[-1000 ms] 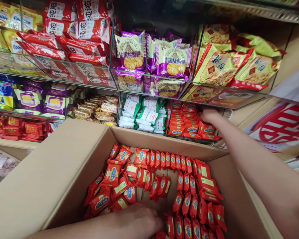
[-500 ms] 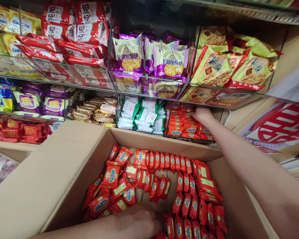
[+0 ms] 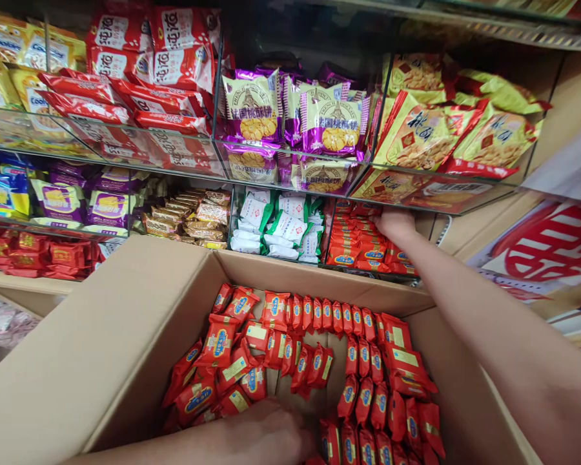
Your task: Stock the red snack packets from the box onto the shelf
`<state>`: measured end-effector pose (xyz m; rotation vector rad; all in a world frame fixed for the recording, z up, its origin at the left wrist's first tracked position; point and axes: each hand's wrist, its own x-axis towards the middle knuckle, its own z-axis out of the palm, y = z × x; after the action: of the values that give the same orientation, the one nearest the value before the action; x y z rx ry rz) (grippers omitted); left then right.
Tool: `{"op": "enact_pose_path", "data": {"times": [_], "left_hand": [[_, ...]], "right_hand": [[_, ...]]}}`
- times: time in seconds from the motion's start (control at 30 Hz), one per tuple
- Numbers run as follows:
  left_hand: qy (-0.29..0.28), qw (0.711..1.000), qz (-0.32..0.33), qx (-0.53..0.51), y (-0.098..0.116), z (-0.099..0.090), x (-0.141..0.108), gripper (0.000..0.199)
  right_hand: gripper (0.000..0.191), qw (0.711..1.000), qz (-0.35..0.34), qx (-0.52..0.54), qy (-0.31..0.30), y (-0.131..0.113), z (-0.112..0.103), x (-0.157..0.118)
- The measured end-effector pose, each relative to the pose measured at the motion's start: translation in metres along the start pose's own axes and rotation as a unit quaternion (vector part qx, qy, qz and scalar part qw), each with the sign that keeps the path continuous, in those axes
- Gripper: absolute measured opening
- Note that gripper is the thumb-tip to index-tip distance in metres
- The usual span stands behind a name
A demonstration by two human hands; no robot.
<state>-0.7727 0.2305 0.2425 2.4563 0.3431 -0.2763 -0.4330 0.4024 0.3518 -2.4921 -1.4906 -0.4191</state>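
Observation:
In the lower middle of the head view, my left hand is inside an open cardboard box. Its fingers curl down, and whatever they hold is hidden. Beside it lie many small red snack packets, some jumbled on the left, others standing in tight rows on the right. My right hand reaches under the upper shelf into a bin of matching red packets. Its fingertips touch the back of that pile and are mostly out of sight, so their grip cannot be made out.
Next to the red packets' bin sit white-and-green packets, then brown-gold wrapped bars. Above, a clear-fronted shelf holds purple biscuit packs and yellow-red packs. The box's tall flap stands on the left.
The whole view shifts slightly to the right. Both hands stay in nearly the same places, the left in the box and the right in the bin; no packet has visibly moved.

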Motion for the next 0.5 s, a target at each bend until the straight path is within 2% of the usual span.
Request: {"op": "enact_pose_path", "data": {"times": [0.1,0.2,0.5], "left_hand": [[0.014,0.997,0.026,0.066,0.001,0.000,0.001,0.018],[0.003,0.995,0.032,0.090,0.000,0.002,0.003,0.020],[-0.010,0.997,-0.017,0.076,-0.007,0.013,0.001,0.024]], "right_hand": [[0.050,1.000,-0.017,0.001,0.006,-0.008,0.001,0.002],[0.050,0.999,-0.031,-0.002,-0.004,-0.015,-0.002,0.004],[0.043,0.998,-0.008,-0.009,-0.059,-0.011,-0.013,-0.002]]}}
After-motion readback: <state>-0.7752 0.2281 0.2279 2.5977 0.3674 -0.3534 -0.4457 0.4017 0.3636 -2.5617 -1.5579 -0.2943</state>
